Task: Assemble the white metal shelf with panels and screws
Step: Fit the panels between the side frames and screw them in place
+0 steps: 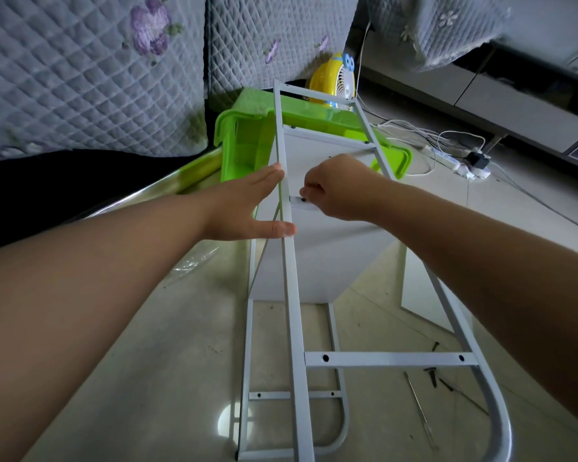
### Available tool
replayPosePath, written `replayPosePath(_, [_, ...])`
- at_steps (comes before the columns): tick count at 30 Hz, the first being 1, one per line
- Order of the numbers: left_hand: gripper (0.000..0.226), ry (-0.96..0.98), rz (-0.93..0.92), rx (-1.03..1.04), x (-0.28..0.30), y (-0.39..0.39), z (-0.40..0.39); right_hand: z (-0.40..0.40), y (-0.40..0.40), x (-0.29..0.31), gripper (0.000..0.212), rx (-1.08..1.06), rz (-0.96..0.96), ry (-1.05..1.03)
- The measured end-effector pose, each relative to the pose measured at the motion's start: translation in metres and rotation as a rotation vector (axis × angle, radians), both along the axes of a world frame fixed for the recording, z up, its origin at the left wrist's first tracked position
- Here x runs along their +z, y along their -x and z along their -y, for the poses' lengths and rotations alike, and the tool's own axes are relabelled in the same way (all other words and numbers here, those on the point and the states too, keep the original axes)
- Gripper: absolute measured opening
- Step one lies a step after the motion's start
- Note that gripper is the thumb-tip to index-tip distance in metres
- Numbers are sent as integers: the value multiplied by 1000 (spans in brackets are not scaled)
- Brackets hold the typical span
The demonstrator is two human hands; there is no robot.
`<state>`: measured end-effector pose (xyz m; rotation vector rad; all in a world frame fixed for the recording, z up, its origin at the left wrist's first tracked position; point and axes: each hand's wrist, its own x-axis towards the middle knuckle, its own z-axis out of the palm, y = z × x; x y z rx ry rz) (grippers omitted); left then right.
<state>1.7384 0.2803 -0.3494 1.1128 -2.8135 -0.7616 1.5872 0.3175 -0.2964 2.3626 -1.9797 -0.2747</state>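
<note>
White metal shelf frame (292,295) runs up the middle of the frame, lying on the floor with a panel (327,255) set in it. Left hand (247,205), fingers straight, braces the rail; right hand (331,188) pinches what looks like a screw (303,199) at the crossbar, centre. Next: seat it straight, then tighten. Spare screws (431,375) lie lower right. No readable writing anywhere.

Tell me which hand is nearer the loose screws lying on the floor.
Right. The right hand pinches a screw at the frame's crossbar, on the same side as the loose screws. The left hand holds the frame's left rail, farther away.
</note>
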Motion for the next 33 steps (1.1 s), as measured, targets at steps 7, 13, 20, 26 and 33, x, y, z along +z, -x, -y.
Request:
replayPosePath(7, [100,8,15,5,-1,-2,3,0,1,2,45,-64,86,-68])
replayPosePath(13, [115,72,17,34,4,0,0,-15,42,5,35,-195,271,-53])
replayPosePath(20, [104,394,-123,-86,29,65,-26,-56,102,2,25,-304,400,205])
replayPosePath(26, [68,407,45,-138,25,176,-79,-127,183,-63,28,-615,364,13])
replayPosePath(33, [69,348,216,-85,8,206,-87,-204,204,-181,22,-843,215,-568])
